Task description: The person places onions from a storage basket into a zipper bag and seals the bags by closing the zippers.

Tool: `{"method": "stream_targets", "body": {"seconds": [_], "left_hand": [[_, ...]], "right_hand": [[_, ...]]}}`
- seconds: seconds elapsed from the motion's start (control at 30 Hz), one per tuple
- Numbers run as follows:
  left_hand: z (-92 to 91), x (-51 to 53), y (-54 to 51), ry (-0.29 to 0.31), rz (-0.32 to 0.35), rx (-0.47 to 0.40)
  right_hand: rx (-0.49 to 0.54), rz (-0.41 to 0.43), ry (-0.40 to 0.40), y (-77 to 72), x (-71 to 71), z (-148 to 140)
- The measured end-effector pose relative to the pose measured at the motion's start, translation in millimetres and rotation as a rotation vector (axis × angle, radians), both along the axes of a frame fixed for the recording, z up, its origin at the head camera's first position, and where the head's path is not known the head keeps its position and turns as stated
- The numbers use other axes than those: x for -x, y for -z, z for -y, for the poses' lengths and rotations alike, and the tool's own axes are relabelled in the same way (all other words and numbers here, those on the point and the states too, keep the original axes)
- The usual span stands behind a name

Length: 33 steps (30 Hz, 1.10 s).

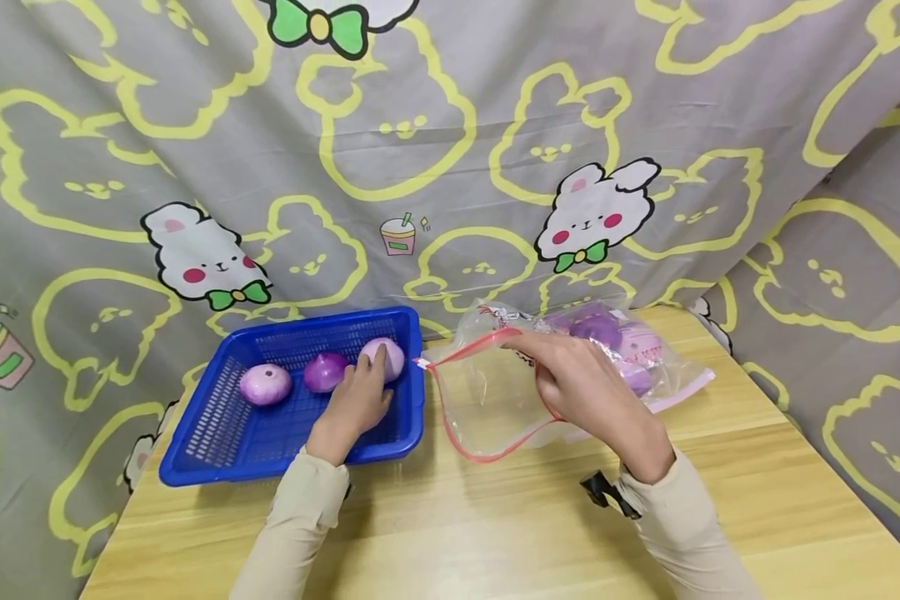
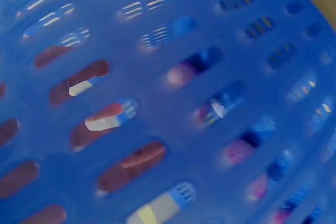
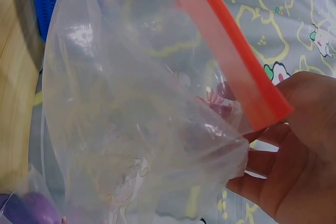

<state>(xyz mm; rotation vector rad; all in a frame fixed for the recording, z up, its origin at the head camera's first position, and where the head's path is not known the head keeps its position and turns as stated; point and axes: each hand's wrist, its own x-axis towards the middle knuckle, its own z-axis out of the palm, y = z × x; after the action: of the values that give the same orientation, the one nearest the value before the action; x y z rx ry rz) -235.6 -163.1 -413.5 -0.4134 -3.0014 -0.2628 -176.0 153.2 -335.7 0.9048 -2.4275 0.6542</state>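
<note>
- Head view: so we see three onions in a rough row across the basket (image 1: 270, 435), and the one that matters is the right onion (image 1: 394, 357), up at the far right end.
- Our left hand (image 1: 356, 400) is right on it, fingers laid over the top from the near side. It's obviously the nearer hand. Whether the fingers are actually clamped round it, we can't tell.
- Key relation, as we'd judge it: the bag (image 1: 482, 400) is just right of the basket, with its slider corner (image 1: 422, 363) right beside the basket's rim. So from our left hand, the mouth lies to the right and a bit nearer to us.
- The bag's mouth faces roughly our way, spread between that corner and our right hand (image 1: 585, 383), which pinches the opposite edge. The filled bag (image 1: 645, 346) lies just beyond that hand.
- Onion axis: it's pretty much round, so no real long axis, and our fingers hide which way it points.
- Left wrist view: mostly slotted basket wall, pinkish bits behind it. No help on our grip.
- Right wrist view: the red zip slants down to our fingers, closed on the bag's edge, with the clear body hanging away from them.
</note>
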Motion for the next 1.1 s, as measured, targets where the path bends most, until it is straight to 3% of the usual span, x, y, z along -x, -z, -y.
{"method": "stream_targets", "body": {"seconds": [0.2,0.37,0.53,0.73,0.87,0.93,1.0,1.1], "left_hand": [[-5.5,2.1,-1.8,-0.034,0.084,0.081],[-2.2,-0.1,-21.1,-0.014,0.135,0.135],[-1.0,11.9,-36.0,0.011,0.195,0.150],[-1.6,28.2,-28.1,0.032,0.269,0.133],[-2.1,32.4,-18.4,0.012,0.269,0.119],[-3.1,32.5,-18.8,0.004,0.278,0.120],[-3.4,31.3,-24.5,0.012,0.296,0.123],[-3.9,26.7,-43.8,0.043,0.346,0.125]], "right_hand": [[-0.004,-0.005,-0.006,-0.6,0.2,-2],[-0.001,0.002,-0.002,-3.8,0.7,-1],[0.001,0.022,-0.001,-4.7,-0.1,-1],[0.001,0.013,0.002,-3.1,-1.9,-1],[-0.004,0.020,0.008,-4.1,-3.9,-2],[-0.008,0.026,0.008,-4.0,-4.6,-2],[-0.012,0.029,0.005,-4.0,-5.1,-2],[-0.015,0.025,-0.002,-5.9,-5.2,-4]]}}
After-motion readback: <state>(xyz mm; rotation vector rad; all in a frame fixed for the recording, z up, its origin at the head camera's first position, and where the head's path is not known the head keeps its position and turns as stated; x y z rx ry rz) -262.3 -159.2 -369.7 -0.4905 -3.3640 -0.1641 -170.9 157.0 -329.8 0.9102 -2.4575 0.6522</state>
